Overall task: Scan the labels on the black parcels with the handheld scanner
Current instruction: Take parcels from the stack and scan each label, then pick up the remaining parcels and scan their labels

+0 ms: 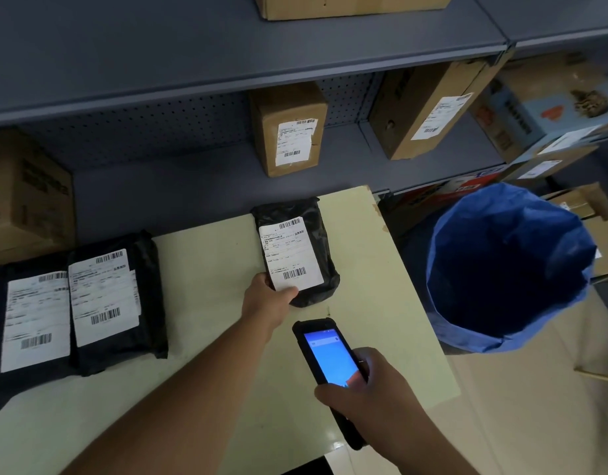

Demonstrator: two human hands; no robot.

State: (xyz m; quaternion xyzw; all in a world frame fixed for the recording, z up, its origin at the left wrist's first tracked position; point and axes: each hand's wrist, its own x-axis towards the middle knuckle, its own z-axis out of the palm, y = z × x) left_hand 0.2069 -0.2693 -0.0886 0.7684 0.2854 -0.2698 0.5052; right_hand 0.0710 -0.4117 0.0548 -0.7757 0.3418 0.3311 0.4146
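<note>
Right now my left grip pins the near corner of a small black parcel on the surface, my right grip clasps the scanner just behind it, and two parcels well left look unscanned, I judge.

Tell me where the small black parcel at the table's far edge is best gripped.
Probably the near-left corner of the small black parcel, approached from the near side, where the left hand pinches it: it lies flat, label up, and this leaves both barcodes uncovered.
</note>
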